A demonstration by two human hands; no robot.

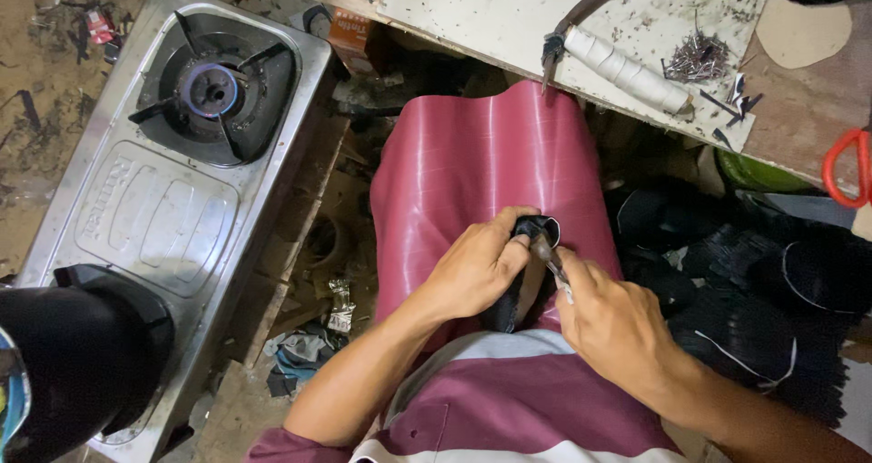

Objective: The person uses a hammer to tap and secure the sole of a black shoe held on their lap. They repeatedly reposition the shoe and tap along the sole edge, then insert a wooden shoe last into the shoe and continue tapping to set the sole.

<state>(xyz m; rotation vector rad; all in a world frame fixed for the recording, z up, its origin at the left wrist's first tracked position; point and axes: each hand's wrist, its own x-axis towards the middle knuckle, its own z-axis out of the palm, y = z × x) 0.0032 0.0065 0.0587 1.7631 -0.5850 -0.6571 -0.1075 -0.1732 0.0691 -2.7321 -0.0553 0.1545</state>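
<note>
On my lap lies a maroon sheet (481,163) draped over my knees. My left hand (477,268) grips a black shoe upper (536,229) against the sheet. My right hand (609,322) holds a small metal tool (550,257) whose tip touches the black piece between both hands. Most of the black piece is hidden under my fingers.
A steel gas stove (173,182) stands at the left with a dark pot (73,363) on its near burner. A workboard (509,14) ahead carries pincers (568,27), a white roll (627,71) and a pile of nails (698,59). Red scissors (847,168) and black shoe pieces (763,281) lie at the right.
</note>
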